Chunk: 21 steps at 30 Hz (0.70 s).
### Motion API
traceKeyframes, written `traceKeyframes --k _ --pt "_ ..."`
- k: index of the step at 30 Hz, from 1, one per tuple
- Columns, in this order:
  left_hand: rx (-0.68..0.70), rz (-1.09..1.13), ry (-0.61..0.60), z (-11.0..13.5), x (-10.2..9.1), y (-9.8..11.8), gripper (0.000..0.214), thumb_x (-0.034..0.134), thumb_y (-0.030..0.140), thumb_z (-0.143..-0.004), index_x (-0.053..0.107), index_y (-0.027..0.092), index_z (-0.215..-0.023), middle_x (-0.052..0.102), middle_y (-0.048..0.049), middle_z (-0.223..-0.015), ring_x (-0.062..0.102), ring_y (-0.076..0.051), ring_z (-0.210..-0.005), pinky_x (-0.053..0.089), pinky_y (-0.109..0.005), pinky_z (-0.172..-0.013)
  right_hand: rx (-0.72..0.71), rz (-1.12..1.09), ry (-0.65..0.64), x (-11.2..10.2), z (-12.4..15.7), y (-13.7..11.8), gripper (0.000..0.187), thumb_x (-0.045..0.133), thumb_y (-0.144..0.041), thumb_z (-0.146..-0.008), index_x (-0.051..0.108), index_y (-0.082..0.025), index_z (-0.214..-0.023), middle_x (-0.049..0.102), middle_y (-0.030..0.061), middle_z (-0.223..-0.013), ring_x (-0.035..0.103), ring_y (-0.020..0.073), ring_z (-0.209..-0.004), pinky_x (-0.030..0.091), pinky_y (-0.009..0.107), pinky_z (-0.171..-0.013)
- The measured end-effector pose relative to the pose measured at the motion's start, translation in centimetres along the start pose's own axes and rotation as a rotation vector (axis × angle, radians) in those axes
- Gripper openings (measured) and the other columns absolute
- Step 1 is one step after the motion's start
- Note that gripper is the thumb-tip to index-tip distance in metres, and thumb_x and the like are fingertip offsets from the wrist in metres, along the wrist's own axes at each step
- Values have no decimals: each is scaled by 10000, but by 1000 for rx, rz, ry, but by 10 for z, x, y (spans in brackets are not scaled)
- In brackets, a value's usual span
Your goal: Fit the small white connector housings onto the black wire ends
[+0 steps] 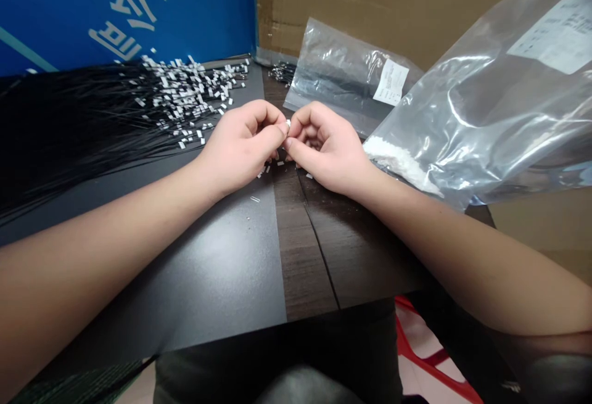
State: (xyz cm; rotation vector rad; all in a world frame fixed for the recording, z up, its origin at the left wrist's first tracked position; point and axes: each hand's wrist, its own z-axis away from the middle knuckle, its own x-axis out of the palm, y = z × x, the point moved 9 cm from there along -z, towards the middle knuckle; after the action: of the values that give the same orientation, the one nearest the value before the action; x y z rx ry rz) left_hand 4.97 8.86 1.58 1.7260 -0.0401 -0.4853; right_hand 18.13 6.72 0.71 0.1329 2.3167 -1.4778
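My left hand (243, 145) and my right hand (326, 148) meet at the middle of the dark table (222, 256). Their fingertips close around a tiny white piece (287, 123), mostly hidden by the fingers. To the left of my left hand, a mass of thin black wires (78, 126) fans across the table, ending in many small white rectangular tips (185, 98). Several loose white bits (255, 199) lie just below my hands. A transparent plastic bag (485, 102) with white pieces (398, 160) inside rests beyond my right hand.
A second plastic bag (342, 71) with a white label lies at the back. A small tangle of wires (282, 73) sits next to it. A blue printed board (124, 15) and brown cardboard (370, 3) stand behind the table. A red frame (416, 348) shows below its front edge.
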Motion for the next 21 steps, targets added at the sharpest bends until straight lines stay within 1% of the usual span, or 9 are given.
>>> traceKeyframes --k 10,21 --pt "22 7 -16 -1 1 0 44 633 187 -865 640 222 -840 626 3 -677 626 -168 -662 517 -300 -639 -18 0 1 0 0 -1 165 710 -274 -969 549 -249 -944 655 -28 -808 635 147 -719 515 305 -654" --pt "39 8 -14 -1 1 0 51 645 191 -872 640 226 -836 624 4 -659 626 -171 -665 515 -296 -628 -26 8 -8 1 0 -1 149 712 -267 -978 565 -245 -971 655 -19 -833 644 157 -743 523 315 -670"
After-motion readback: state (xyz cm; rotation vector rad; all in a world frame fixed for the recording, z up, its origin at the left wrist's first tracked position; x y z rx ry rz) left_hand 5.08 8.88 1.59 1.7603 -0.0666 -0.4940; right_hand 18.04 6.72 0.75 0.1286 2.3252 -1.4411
